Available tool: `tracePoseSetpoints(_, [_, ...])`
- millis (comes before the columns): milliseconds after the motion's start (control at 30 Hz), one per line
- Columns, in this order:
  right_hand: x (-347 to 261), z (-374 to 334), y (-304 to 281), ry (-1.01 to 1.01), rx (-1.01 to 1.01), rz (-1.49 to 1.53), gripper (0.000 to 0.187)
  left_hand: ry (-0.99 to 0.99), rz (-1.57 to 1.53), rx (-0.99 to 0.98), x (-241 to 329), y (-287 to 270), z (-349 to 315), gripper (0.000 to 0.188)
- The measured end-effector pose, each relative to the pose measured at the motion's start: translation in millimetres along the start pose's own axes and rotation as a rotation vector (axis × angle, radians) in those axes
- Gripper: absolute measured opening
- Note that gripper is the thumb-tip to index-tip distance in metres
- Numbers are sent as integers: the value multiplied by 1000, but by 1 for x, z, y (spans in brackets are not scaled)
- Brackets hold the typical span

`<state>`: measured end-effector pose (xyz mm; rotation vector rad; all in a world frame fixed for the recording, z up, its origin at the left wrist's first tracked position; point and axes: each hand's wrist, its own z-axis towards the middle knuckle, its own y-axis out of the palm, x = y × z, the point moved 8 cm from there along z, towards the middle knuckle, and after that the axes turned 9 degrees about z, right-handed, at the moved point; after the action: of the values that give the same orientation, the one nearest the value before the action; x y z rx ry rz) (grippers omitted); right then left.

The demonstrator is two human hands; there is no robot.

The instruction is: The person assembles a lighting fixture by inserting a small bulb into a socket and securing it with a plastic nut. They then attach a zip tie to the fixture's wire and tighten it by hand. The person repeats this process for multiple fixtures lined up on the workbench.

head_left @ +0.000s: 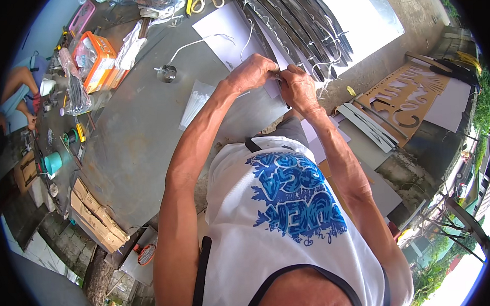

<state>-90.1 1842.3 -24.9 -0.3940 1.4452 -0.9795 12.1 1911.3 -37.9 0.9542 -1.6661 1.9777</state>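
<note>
My left hand and my right hand meet in front of me over the table's near edge. The fingers of both are closed in a pinch on the near end of a dark strip. A small greyish bit shows between the fingertips; its exact form is hidden. Beyond the hands lie several long dark strips side by side, with thin white wires looping off them. White sheets lie under and beside the strips. A clear bag of thin white pieces rests left of my left forearm.
On the grey table stands a small round metal object with a white wire. Farther left are an orange tub, a teal cup and another person's leg. Scissors lie at the back; a brown cut-out board lies right.
</note>
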Motion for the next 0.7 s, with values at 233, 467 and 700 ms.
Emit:
tracePoseSetpoints(233, [8,1,4,83,-30,10,24,-5,4,2,-2,2,-2,16])
tracePoseSetpoints(467, [14,-4,-1,204,-69,53,23,23,58,10,-4,8,-2,16])
tracePoseSetpoints(700, [18,-15,-7,163,15,96,15,48,35,3,4,1,-9,20])
